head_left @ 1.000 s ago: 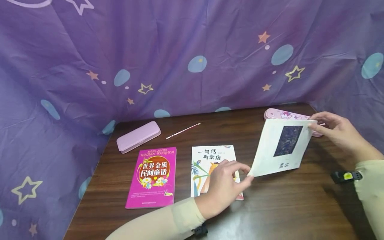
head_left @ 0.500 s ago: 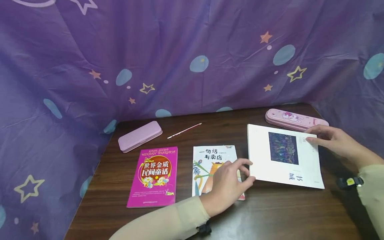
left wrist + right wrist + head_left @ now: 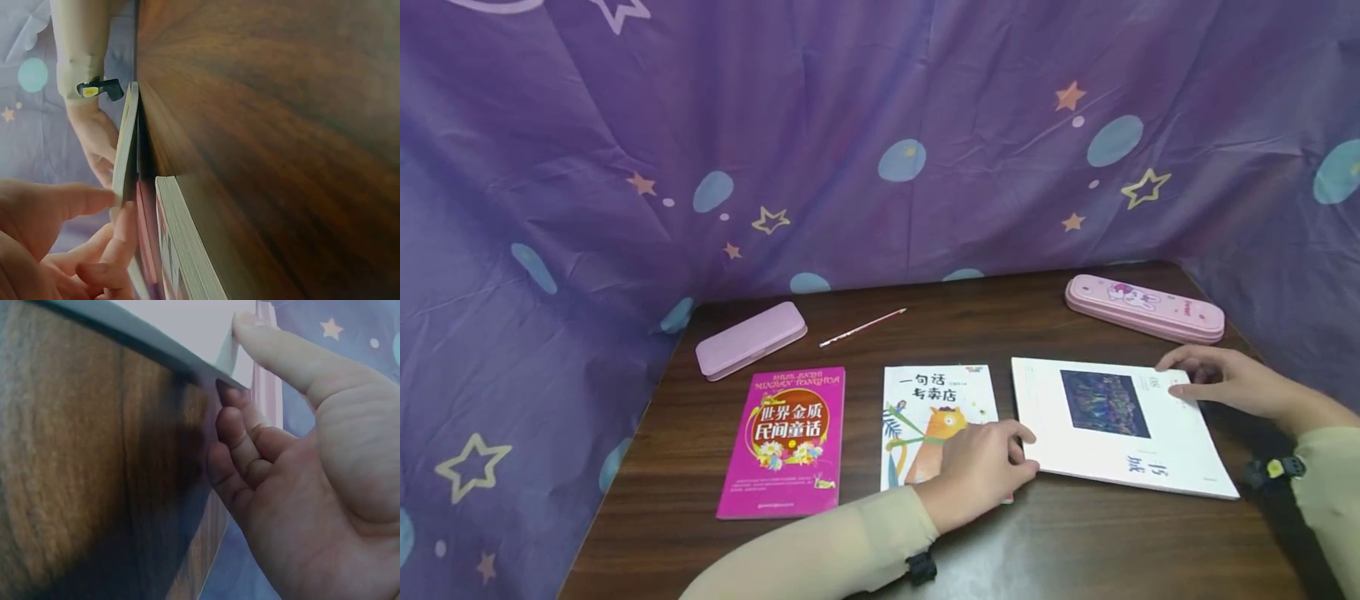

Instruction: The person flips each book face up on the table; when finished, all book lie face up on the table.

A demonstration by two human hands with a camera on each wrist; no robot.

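A white magazine (image 3: 1045, 421) with a dark square picture is held low over the table at the right of the head view, turned sideways. My left hand (image 3: 985, 458) pinches its left edge, the thumb on the cover and fingers beneath, as the left wrist view shows of the magazine (image 3: 127, 147). At the opposite edge my right hand (image 3: 1236, 383) grips it near the far corner. In the right wrist view the thumb (image 3: 294, 359) presses the cover and the other fingers curl under. Partly behind my left hand lies a white book (image 3: 898, 400) with an orange animal on its cover.
A magenta book (image 3: 778, 483) lies at the left. Behind it sits a plain pink pencil case (image 3: 751, 337), with a pencil (image 3: 862, 327) beside it. Another pink pencil case (image 3: 1142, 308), printed with a rabbit, is beyond the magazine. A purple star-patterned cloth (image 3: 850, 100) hangs behind the table.
The magazine has gone from steeply tilted to nearly flat and has come down toward the table. My right hand has lowered with it and moved nearer; the left keeps its edge.
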